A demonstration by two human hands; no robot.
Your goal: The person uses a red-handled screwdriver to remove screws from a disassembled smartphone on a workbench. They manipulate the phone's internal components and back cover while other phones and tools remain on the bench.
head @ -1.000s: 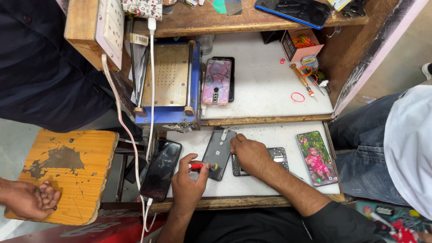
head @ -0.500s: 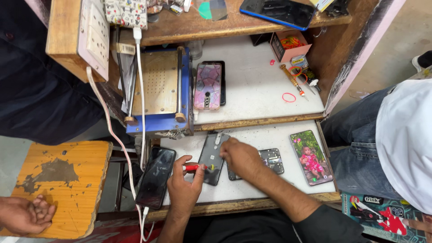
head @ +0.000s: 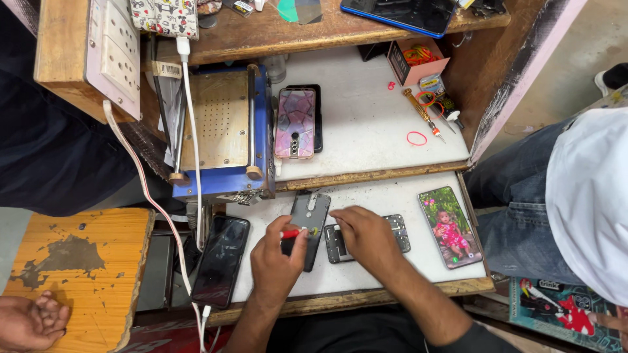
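Far left of the dark grey phone body (head: 310, 225), another person's hand (head: 29, 321) rests curled on the worn orange stool top (head: 78, 268). Closer in, still left of it, a black phone (head: 221, 260) lies plugged into a white cable (head: 196, 163). Now the left hand (head: 278, 261), fingers pinched tight around a red-handled screwdriver (head: 292, 233), tip down on that phone body at the front white shelf (head: 366, 274). Just right, the right hand (head: 366, 235) lies flat and spread over a black inner phone frame (head: 399, 230). Further right, a lit phone showing a photo (head: 450, 226).
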